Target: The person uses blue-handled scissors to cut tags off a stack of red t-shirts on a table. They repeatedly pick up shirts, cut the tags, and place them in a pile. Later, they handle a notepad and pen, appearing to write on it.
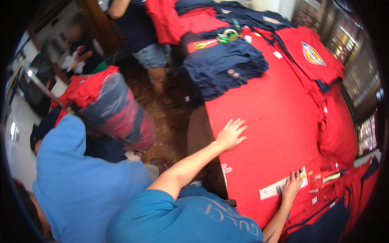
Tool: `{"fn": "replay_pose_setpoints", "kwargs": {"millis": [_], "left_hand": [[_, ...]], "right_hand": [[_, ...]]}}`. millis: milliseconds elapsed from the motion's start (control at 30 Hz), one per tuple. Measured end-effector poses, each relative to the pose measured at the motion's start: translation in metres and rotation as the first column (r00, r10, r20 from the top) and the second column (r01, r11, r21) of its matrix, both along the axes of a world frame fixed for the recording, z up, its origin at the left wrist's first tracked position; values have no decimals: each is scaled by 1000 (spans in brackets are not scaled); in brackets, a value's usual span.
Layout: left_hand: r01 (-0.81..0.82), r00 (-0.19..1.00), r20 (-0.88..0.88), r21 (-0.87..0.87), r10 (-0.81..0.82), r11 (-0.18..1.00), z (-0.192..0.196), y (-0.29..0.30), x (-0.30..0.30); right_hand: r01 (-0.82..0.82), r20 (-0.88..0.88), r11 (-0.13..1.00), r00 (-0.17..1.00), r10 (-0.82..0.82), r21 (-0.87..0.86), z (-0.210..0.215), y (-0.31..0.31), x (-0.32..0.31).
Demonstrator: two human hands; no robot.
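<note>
My left hand (pixel 231 134) lies flat on the red cloth-covered table (pixel 267 117), fingers spread and holding nothing. To the right and nearer, my right hand (pixel 292 188) rests on a white paper strip (pixel 268 192) with dark marks. Its fingers are bent over the strip's right part, and a small dark thing shows at the fingertips, too small to name. Just right of that hand lie several small tools and bits, among them a light-handled slim tool (pixel 331 177).
Dark blue shirts (pixel 227 60) and red shirts (pixel 310 52) pile along the far and right sides. Green tape rolls (pixel 227 36) and yellow scissors (pixel 204 44) lie at the back. A plastic-wrapped garment bundle (pixel 117 105) stands left. A person in blue (pixel 81 174) is close on my left; others are farther off.
</note>
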State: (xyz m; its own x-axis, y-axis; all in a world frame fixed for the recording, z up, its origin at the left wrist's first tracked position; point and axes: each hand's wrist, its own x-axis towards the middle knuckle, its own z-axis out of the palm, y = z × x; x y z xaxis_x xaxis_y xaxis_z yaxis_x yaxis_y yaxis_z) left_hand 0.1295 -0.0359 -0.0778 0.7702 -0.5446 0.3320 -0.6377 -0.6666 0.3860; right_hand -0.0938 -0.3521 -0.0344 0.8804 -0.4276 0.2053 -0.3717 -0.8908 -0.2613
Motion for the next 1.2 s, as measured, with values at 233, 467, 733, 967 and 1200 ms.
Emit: {"fn": "replay_pose_setpoints", "kwargs": {"millis": [233, 467, 733, 967, 1200], "left_hand": [[-2, 995, -104, -15, 1, 1000, 8, 13, -42], [-61, 998, -11, -130, 60, 990, 4, 20, -51], [-48, 999, -18, -188, 45, 981, 6, 20, -51], [-49, 999, 3, -189, 50, 981, 7, 18, -51], [-65, 998, -11, -210, 64, 976, 5, 19, -51]], "right_hand": [[26, -137, 986, 991, -3, 167, 59, 42, -45], [-73, -117, 980, 988, 96, 184, 24, 28, -79], [-91, 47, 954, 996, 81, 285, 26, -5, -54], [201, 131, 961, 965, -228, 192, 18, -35, -22], [329, 88, 920, 931, -353, 212, 13, -41, -39]]}}
